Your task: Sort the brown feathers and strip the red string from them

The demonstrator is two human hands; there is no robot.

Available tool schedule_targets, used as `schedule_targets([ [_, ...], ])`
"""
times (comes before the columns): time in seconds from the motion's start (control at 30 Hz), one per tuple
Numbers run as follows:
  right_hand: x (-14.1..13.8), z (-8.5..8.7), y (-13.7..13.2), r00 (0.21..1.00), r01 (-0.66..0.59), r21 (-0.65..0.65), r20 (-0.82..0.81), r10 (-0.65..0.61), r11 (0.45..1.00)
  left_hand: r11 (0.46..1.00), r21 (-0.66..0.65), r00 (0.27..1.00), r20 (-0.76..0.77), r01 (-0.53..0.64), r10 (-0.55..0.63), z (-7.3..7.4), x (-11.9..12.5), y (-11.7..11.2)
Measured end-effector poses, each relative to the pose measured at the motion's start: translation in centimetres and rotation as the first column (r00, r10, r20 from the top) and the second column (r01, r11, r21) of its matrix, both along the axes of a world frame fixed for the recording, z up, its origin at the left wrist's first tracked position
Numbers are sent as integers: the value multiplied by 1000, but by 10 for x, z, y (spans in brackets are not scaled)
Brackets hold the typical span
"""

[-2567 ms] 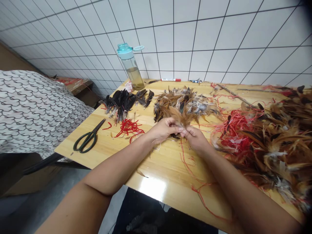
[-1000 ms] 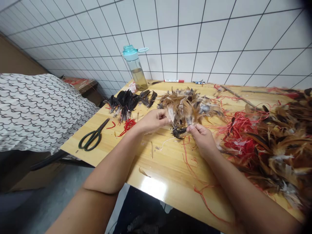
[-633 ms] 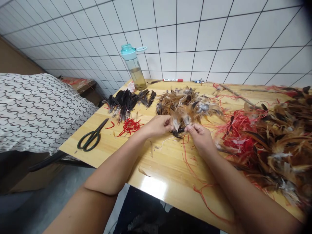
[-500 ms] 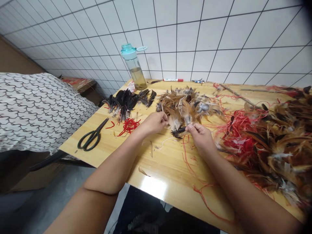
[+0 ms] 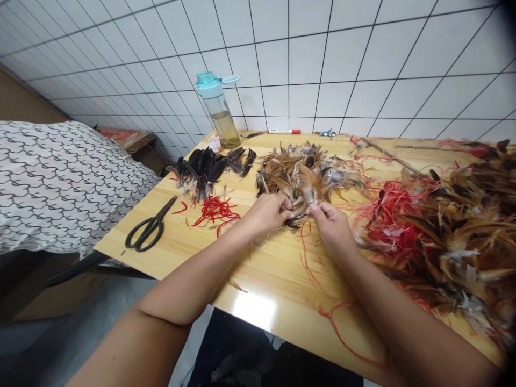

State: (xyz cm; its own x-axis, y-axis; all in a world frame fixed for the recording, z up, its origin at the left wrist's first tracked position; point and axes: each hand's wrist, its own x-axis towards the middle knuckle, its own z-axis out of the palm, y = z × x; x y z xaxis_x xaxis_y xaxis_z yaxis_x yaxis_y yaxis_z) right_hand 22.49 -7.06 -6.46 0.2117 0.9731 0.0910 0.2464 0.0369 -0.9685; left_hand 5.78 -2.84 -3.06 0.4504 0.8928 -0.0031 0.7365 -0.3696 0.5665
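A pile of brown feathers [image 5: 278, 166] lies at the middle of the wooden table. At its near edge my right hand [image 5: 332, 223] is closed, thumb and fingers pinching the base of a brown feather [image 5: 308, 185]. My left hand [image 5: 272, 212] sits just left of it, its fingers pinched together over some dark feathers [image 5: 298, 219]. Whatever is between the left fingertips is hidden. A loose red string [image 5: 305, 252] lies below the right hand, and a tangle of red strings [image 5: 215, 209] lies left of the left hand.
Black-handled scissors [image 5: 151, 226] and black feather bunches [image 5: 203, 169] lie at the left. A water bottle [image 5: 221, 115] and a red-capped marker [image 5: 284, 131] are near the tiled wall. A large heap of brown feathers [image 5: 455, 242] with red strings covers the right side.
My left hand has moved right, closer to my right hand and over the dark feathers. My right hand stays at the feathers nearly in place. The view has shifted slightly.
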Motion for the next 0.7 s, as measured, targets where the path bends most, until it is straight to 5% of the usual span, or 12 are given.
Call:
schedule_targets([
  [0.33, 0, -2, 0, 998, 3, 17, -62, -2, 1000, 978, 180, 983, -169, 109, -78, -2, 5, -5],
  [0.43, 0, -2, 1, 998, 1, 24, -65, 1, 1000, 988, 150, 1000, -12, 30, -29, 1, 0, 1],
  [0.53, 0, -3, 1, 999, 8, 15, -50, -7, 1000, 998, -17, 968, 243, -62, 64, 4, -3, 5],
  [0.7, 1, -5, 1, 999, 5, 12, -48, -5, 1000, 968, -238, 870, 491, 83, 46, 3, -4, 6],
])
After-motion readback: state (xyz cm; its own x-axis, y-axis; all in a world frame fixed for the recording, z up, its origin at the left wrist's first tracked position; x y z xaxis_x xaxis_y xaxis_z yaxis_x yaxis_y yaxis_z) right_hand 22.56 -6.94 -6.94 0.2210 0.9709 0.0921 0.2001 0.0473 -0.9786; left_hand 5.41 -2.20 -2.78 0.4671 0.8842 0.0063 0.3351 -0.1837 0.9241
